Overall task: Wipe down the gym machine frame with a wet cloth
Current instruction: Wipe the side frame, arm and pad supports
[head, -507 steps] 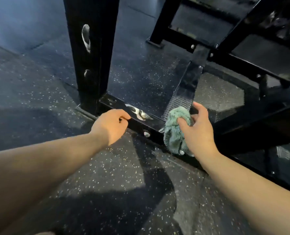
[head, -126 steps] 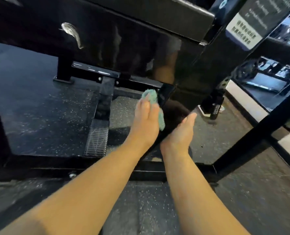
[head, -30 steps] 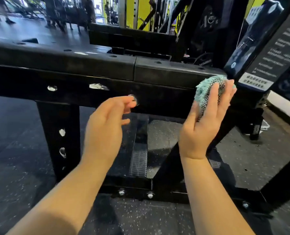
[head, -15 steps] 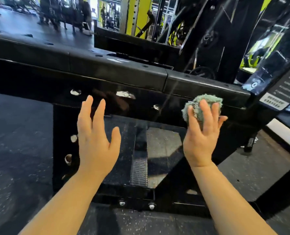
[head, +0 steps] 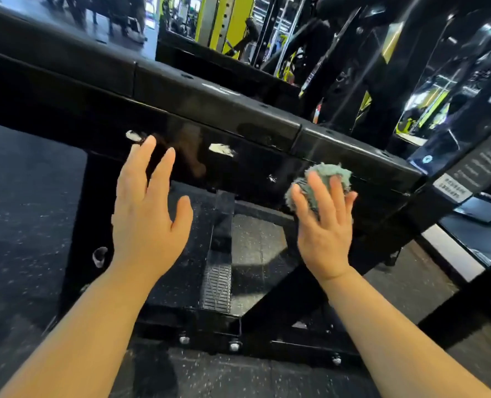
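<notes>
Now: right hand (head: 323, 237), fingers splayed, presses the bunched green cloth (head: 327, 172) against the front of the black crossbeam (head: 238, 122); left hand (head: 146, 222) open, empty, nearby; best wiped in long overlapping strokes under firm, even pressure.

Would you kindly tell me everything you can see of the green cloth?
The cloth is a pale green, fuzzy, towel-like wad, bunched up. The right hand presses it with spread fingers against the front face of the black frame beam, near its right end. Whether it is wet cannot be told.
</notes>
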